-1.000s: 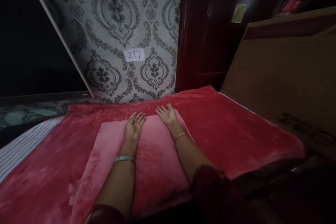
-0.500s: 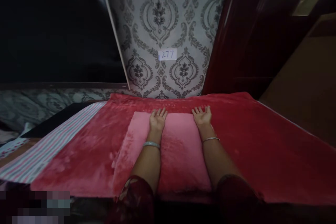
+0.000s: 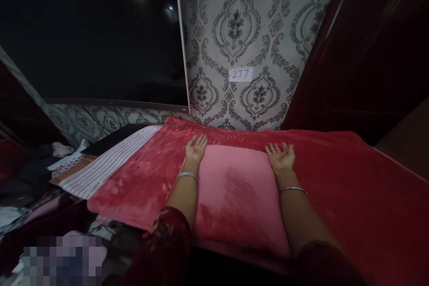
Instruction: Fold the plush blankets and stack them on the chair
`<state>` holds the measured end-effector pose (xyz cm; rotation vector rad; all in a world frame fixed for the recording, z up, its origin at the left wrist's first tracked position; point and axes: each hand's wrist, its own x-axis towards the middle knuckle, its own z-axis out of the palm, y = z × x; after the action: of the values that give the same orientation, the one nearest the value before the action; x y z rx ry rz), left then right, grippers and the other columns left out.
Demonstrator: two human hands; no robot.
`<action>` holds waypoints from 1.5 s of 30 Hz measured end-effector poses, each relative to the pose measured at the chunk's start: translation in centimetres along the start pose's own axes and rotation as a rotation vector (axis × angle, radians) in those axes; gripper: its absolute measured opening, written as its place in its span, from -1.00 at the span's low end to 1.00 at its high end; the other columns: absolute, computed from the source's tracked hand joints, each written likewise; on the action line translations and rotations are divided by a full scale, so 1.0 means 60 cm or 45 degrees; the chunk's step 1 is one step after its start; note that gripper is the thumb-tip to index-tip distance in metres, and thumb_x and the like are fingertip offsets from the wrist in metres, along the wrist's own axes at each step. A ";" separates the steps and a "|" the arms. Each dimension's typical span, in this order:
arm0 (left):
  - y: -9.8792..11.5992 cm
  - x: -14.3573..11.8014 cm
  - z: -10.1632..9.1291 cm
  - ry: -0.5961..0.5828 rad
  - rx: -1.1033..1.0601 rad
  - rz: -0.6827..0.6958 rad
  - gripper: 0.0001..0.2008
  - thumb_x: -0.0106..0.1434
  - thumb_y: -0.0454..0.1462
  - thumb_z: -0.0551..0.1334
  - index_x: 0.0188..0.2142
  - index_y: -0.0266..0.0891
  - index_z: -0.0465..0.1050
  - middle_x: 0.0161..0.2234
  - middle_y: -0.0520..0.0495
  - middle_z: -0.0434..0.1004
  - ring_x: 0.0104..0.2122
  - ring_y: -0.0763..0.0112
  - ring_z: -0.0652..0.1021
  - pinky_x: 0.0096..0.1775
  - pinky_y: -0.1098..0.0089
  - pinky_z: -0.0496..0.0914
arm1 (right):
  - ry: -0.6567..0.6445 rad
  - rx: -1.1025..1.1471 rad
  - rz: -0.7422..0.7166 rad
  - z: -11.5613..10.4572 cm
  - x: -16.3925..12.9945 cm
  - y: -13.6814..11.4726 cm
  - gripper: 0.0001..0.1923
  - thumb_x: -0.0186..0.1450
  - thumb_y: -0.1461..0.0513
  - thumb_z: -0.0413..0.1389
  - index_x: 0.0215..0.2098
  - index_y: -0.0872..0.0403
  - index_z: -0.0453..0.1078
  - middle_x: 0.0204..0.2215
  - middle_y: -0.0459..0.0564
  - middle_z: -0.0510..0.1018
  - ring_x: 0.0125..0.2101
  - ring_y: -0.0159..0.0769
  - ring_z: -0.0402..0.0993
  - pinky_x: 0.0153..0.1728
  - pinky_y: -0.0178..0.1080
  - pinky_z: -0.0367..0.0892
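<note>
Under both palms lies a folded pink plush cloth (image 3: 234, 192), spread flat on a red plush blanket (image 3: 351, 187) that covers the surface in front of the person. The left hand (image 3: 196, 147) rests flat on the cloth's far left corner, fingers stretched out and gripping nothing; the right hand (image 3: 281, 157) does the same on the far right corner, open and pressing rather than grasping. A silver bangle (image 3: 187, 174) sits on the left wrist and a thinner one (image 3: 292, 189) on the right.

Left of the left hand, a striped cloth (image 3: 110, 163) peeks out from beneath the blanket, and beyond that a heap of loose clothes (image 3: 40, 174) lies low in the dark. Just past the fingertips rises patterned damask wallpaper (image 3: 254, 31).

What I would worry about: plush on plush is slippery, and with only flat palms on the far corners, any sideways push could, I think, slide the whole pink fold askew or ruck up the blanket beneath. The near edge hangs close to the surface's lip, so a tug toward the body might drag it off. The room is dim, too, and creases would be easy to miss.

The only writing I can read is a small white label (image 3: 240, 74) stuck on the wallpaper straight beyond the hands, handwritten "277". No brand shows anywhere.
</note>
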<state>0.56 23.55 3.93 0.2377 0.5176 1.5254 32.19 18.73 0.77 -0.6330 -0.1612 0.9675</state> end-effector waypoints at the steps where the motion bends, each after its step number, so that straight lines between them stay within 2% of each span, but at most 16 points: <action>1: -0.003 0.002 -0.001 -0.001 0.028 0.014 -0.87 0.16 -0.36 0.12 -0.27 -0.19 0.36 0.08 -0.31 0.48 0.16 0.14 0.49 0.09 0.10 0.42 | 0.003 -0.005 0.002 0.002 -0.002 -0.001 -0.64 0.35 -0.10 -0.08 -0.02 -0.15 0.30 0.28 0.04 0.23 0.23 -0.24 0.32 0.24 0.21 0.14; 5: -0.032 0.003 0.001 -0.009 0.116 0.046 -0.80 0.19 -0.39 0.14 -0.19 -0.18 0.40 0.11 -0.29 0.47 0.20 0.19 0.45 0.17 0.15 0.36 | 0.057 -0.102 -0.024 0.021 -0.009 -0.005 -0.67 0.36 -0.02 -0.12 -0.03 -0.12 0.30 0.27 0.04 0.24 0.22 -0.30 0.32 0.25 0.13 0.15; 8: -0.055 0.004 0.005 -0.016 0.172 0.101 -0.77 0.20 -0.43 0.14 -0.17 -0.18 0.42 0.08 -0.26 0.50 0.19 0.23 0.46 0.20 0.20 0.31 | 0.079 -0.172 -0.107 0.068 -0.014 0.012 -0.71 0.32 0.06 -0.06 -0.03 -0.14 0.31 0.26 -0.06 0.27 0.22 -0.38 0.29 0.24 0.05 0.18; 11: -0.072 0.008 0.007 -0.014 0.235 0.181 -0.75 0.20 -0.46 0.15 -0.17 -0.16 0.43 0.04 -0.20 0.53 0.17 0.27 0.47 0.23 0.24 0.28 | -0.033 -0.175 -0.133 0.147 -0.032 0.064 -0.72 0.28 0.09 0.04 -0.05 -0.14 0.36 0.17 -0.11 0.39 0.14 -0.40 0.38 0.15 -0.05 0.31; 13: -0.080 0.012 0.007 -0.012 0.287 0.229 -0.73 0.19 -0.48 0.18 -0.18 -0.15 0.45 0.00 -0.16 0.54 0.16 0.31 0.46 0.24 0.29 0.25 | -0.146 -0.153 -0.103 0.200 -0.058 0.119 -0.72 0.27 0.07 0.08 -0.05 -0.14 0.38 0.10 -0.09 0.47 0.06 -0.38 0.45 0.05 -0.09 0.40; 15: -0.082 0.014 0.005 -0.015 0.335 0.267 -0.74 0.18 -0.49 0.20 -0.20 -0.15 0.45 -0.04 -0.13 0.54 0.14 0.34 0.47 0.23 0.33 0.26 | -0.268 -0.053 -0.008 0.234 -0.091 0.179 -0.67 0.28 0.04 0.09 0.01 -0.19 0.36 0.15 -0.09 0.43 0.08 -0.39 0.42 0.03 -0.13 0.41; 18: -0.080 0.016 0.000 -0.026 0.373 0.310 -0.79 0.19 -0.44 0.23 -0.21 -0.13 0.44 -0.06 -0.11 0.53 0.08 0.34 0.51 0.18 0.32 0.31 | -0.218 -0.038 0.140 0.234 -0.132 0.251 -0.60 0.30 0.02 0.10 0.10 -0.20 0.32 0.25 -0.08 0.34 0.17 -0.40 0.34 0.07 -0.14 0.37; 21: -0.076 0.018 -0.005 -0.035 0.381 0.328 -0.79 0.20 -0.38 0.25 -0.17 -0.11 0.41 -0.02 -0.11 0.50 0.03 0.35 0.53 0.16 0.27 0.34 | -0.143 -0.041 0.175 0.197 -0.136 0.268 -0.50 0.36 -0.05 0.01 0.23 -0.17 0.21 0.35 0.00 0.21 0.28 -0.35 0.21 0.18 -0.02 0.28; 24: -0.074 0.023 -0.008 -0.060 0.378 0.322 -0.78 0.21 -0.36 0.25 -0.14 -0.10 0.39 -0.01 -0.10 0.49 -0.01 0.36 0.55 0.17 0.21 0.35 | -0.113 -0.035 0.133 0.162 -0.106 0.229 -0.44 0.41 -0.08 -0.07 0.34 -0.24 0.06 0.42 -0.07 0.05 0.35 -0.39 0.06 0.27 0.01 0.12; 29: -0.069 0.031 -0.011 -0.075 0.356 0.304 -0.79 0.22 -0.37 0.22 -0.16 -0.09 0.36 -0.18 -0.05 0.51 -0.14 0.39 0.59 0.15 0.15 0.36 | -0.034 -0.035 0.066 0.108 -0.048 0.114 -0.37 0.45 -0.10 -0.18 0.43 -0.18 -0.13 0.47 0.00 -0.17 0.40 -0.42 -0.08 0.32 -0.03 0.01; 32: -0.067 0.033 -0.012 -0.115 0.339 0.293 -0.78 0.19 -0.38 0.25 -0.18 -0.09 0.37 -0.21 -0.03 0.50 -0.14 0.39 0.58 0.16 0.14 0.34 | -0.002 -0.037 0.034 0.074 -0.025 0.057 -0.38 0.44 -0.11 -0.17 0.42 -0.24 -0.12 0.47 -0.03 -0.12 0.39 -0.39 -0.04 0.31 0.03 0.03; 36: -0.066 0.034 -0.009 -0.094 0.307 0.269 -0.76 0.16 -0.42 0.25 -0.21 -0.09 0.38 -0.23 -0.01 0.48 -0.10 0.39 0.57 0.19 0.15 0.31 | 0.038 -0.041 -0.010 0.036 0.000 0.004 -0.42 0.42 -0.14 -0.14 0.36 -0.28 0.02 0.43 -0.04 0.00 0.36 -0.33 0.08 0.28 0.10 0.09; 41: -0.064 0.035 -0.002 -0.049 0.276 0.242 -0.78 0.17 -0.42 0.22 -0.22 -0.10 0.37 -0.24 -0.03 0.48 -0.10 0.37 0.57 0.16 0.15 0.34 | 0.039 -0.051 -0.048 -0.009 0.023 -0.041 -0.46 0.40 -0.16 -0.12 0.28 -0.24 0.14 0.36 0.02 0.15 0.28 -0.30 0.23 0.25 0.14 0.14; 45: -0.062 0.035 0.003 -0.046 0.283 0.205 -0.83 0.16 -0.39 0.23 -0.26 -0.13 0.37 -0.20 -0.08 0.50 -0.03 0.31 0.56 0.17 0.14 0.34 | -0.034 -0.113 -0.092 -0.033 0.026 -0.055 -0.50 0.41 -0.13 -0.12 0.25 -0.25 0.18 0.32 0.01 0.21 0.23 -0.33 0.31 0.25 0.11 0.13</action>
<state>3.88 25.44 1.98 0.4882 0.6527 1.6163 36.22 17.80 0.78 -0.6916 -0.2501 0.9026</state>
